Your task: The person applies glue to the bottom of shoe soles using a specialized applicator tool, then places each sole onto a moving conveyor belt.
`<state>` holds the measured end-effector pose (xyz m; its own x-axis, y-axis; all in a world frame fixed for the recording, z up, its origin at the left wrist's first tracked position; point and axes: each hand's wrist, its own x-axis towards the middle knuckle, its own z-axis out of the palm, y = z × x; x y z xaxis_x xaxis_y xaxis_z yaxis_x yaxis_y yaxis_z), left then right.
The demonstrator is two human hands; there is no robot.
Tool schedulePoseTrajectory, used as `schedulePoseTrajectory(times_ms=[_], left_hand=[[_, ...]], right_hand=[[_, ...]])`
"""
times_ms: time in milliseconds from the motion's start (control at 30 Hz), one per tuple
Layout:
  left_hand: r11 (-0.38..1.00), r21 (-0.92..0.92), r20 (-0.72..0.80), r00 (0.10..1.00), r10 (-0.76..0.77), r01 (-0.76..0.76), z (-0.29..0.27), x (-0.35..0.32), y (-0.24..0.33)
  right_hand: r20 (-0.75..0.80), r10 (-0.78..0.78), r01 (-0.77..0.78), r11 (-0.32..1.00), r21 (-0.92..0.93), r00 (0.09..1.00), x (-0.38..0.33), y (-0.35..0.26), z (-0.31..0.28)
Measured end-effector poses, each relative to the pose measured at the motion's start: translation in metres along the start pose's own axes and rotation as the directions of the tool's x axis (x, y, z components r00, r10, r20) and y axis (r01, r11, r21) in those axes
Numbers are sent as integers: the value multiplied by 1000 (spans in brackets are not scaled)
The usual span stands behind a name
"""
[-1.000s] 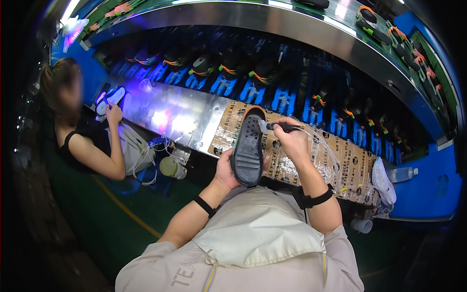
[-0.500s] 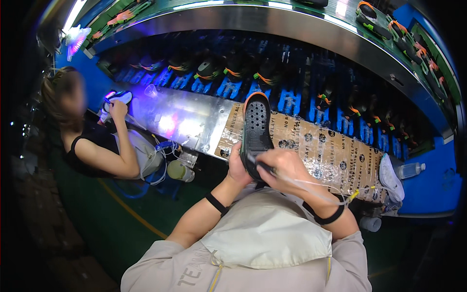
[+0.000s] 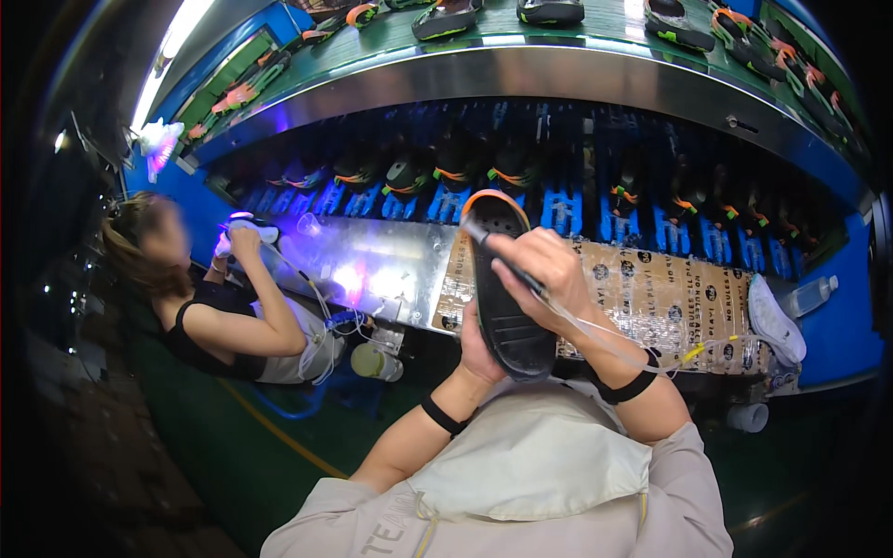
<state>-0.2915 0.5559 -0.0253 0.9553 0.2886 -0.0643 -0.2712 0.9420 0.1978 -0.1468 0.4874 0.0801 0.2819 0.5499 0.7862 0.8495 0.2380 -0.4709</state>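
My left hand grips a black shoe sole by its left edge, with the fingers partly hidden behind it. The sole is held tilted up in front of me, its orange-rimmed end far and its wide black end close to my lap. Across it, my right hand is closed round a slim pen-like applicator with a dark grip. The applicator's pale tip is at the left edge of the sole's far end. A clear thin tube trails from the applicator along my right forearm.
Cardboard covers the bench beside a bare metal top. Blue holders with dark shoes line the back, below a green conveyor carrying more shoe parts. A white cloth and clear bottle lie right. A co-worker sits left.
The applicator has moved from the sole's near end up to its far, orange-rimmed end, with my right hand following. The sole's near end has come closer to me. The whole view has shifted slightly.
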Motion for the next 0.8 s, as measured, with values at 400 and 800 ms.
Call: schedulePoseTrajectory(times_ms=[400, 800], left_hand=[[990, -137, 94, 995, 17, -4, 12, 3, 4], [942, 250, 157, 969, 189, -224, 5, 16, 25]], right_hand=[[181, -30, -2, 985, 171, 983, -1, -3, -22], [96, 33, -36, 999, 36, 995, 1, -24, -30]])
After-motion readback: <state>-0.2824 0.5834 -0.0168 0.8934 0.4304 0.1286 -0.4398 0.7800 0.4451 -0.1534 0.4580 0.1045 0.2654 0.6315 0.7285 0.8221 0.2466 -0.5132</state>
